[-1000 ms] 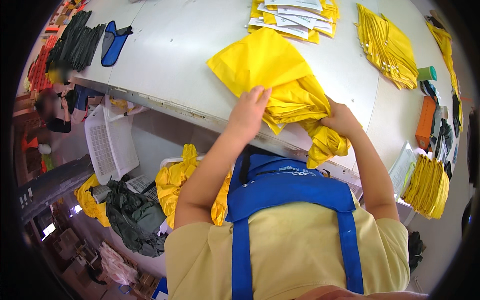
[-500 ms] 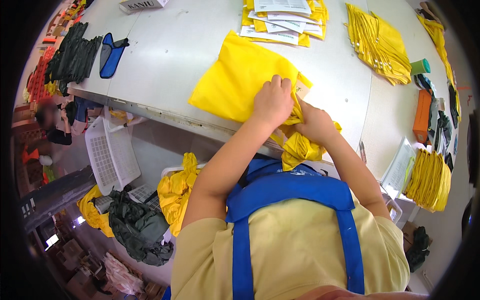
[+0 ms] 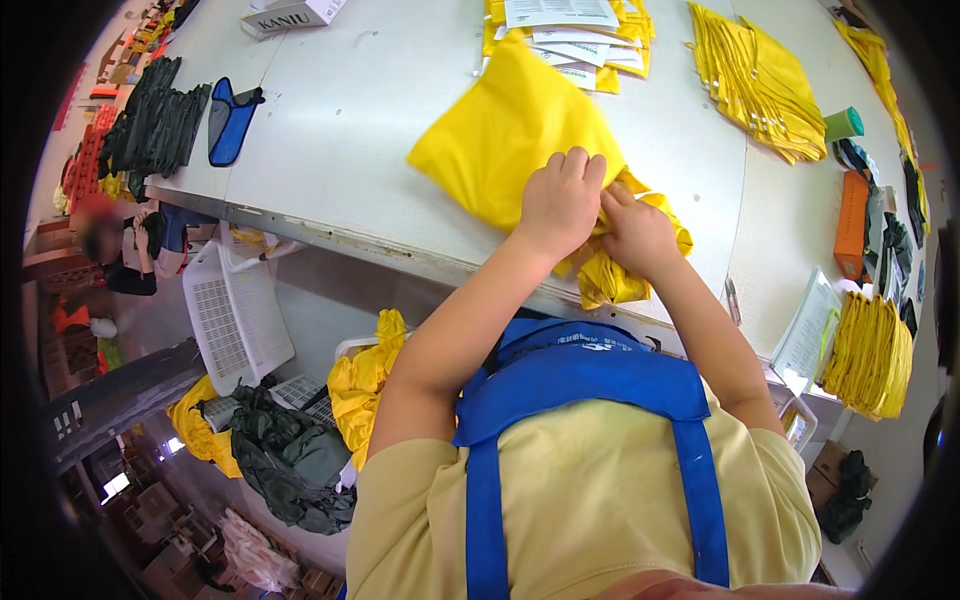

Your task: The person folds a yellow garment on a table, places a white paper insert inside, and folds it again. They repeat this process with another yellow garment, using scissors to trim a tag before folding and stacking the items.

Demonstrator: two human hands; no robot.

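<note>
A flat yellow fabric pouch lies across the near part of the white table, one corner pointing away from me. My left hand is closed on its right edge, knuckles up. Right beside it, my right hand is closed on the same edge, where bunched yellow cloth spills out under and around it toward the table's front edge. The fingertips of both hands are partly hidden in the folds. Whether the bunched cloth and the pouch are one piece I cannot tell.
Beyond the pouch are yellow packets with white paper cards and a fanned stack of yellow pouches. Blue-grey pouch and dark green cloths lie left. An orange box stands right. A white basket is below the edge.
Both hands have shifted slightly right along with the pouch, which has turned a little and stands more pointed at its far corner. A pale tag near the fingers no longer shows.
</note>
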